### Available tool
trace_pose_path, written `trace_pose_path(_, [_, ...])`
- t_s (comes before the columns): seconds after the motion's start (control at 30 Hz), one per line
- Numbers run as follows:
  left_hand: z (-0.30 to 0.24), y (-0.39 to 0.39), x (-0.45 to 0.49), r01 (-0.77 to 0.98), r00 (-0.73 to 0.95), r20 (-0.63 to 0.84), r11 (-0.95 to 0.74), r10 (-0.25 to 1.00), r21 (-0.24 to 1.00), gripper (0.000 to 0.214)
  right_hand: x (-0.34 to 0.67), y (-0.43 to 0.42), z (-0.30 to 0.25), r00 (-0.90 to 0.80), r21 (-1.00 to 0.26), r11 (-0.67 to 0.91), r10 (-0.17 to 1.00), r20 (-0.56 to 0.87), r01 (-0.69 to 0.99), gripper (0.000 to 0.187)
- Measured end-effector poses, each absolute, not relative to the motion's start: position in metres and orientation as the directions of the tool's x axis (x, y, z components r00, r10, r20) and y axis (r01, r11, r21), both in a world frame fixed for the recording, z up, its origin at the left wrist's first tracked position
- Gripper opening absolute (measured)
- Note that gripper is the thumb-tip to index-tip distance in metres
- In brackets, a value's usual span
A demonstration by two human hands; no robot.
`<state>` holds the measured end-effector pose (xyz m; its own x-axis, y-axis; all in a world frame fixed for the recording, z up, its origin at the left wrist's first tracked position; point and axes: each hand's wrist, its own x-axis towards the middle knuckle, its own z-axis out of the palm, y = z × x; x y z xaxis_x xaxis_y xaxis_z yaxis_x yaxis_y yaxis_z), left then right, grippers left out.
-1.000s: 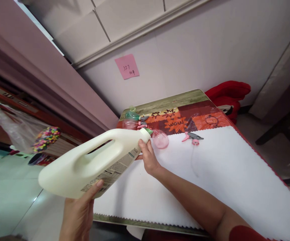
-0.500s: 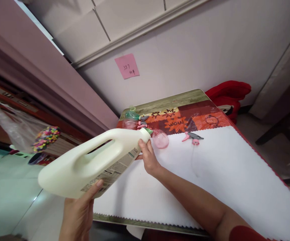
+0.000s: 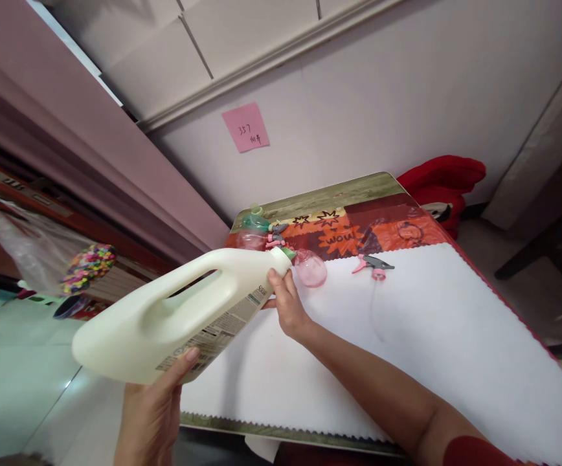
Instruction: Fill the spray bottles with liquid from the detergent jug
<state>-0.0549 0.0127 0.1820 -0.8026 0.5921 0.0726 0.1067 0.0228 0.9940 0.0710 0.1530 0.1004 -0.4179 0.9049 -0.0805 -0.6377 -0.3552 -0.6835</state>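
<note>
As held, jug slants — neck up-right

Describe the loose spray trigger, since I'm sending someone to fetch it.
On the table's white cloth, look to the far edge beside the orange patterned cover. The spray trigger lies there flat, right of the round pink bottle; unlike its neighbours, it sits on no bottle and trails a thin clear tube.
</note>
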Motion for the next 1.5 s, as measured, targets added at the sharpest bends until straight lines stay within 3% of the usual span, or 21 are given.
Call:
trace_pose_path(0.73, [0.179,0.013,-0.056,0.096,-0.809,0.06,0.03,0.585,0.995,0.062,0.07,0.153,0.1,-0.389,-0.703,-0.341,0.916,-0.1,-0.624,0.06])
trace_pose_path(0.97, [0.144,0.017,-0.064,-0.098,-0.786,-0.062,-0.025,0.615,0.995,0.06,0.081,0.159,0.11,-0.258,-0.789,-0.132,0.966,0.035,-0.6,0.063])
trace_pose_path(1.17, [0.085,0.021,-0.071,-0.31,-0.691,-0.121,-0.141,0.712,0.94,0.061,0.09,0.157,0.122,-0.294,-0.844,0.03,0.93,0.219,-0.535,0.09])
trace_pose_path(1.3, [0.052,0.021,-0.077,-0.38,-0.633,-0.102,-0.193,0.767,0.905,0.059,0.082,0.15,0.118,-0.335,-0.836,0.109,0.882,0.331,-0.538,0.096])
trace_pose_path(1.5, [0.035,0.024,-0.075,-0.443,-0.567,-0.075,-0.227,0.82,0.867,0.055,0.07,0.145,0.1,-0.515,-0.962,-0.021,0.847,0.128,-0.273,0.094])
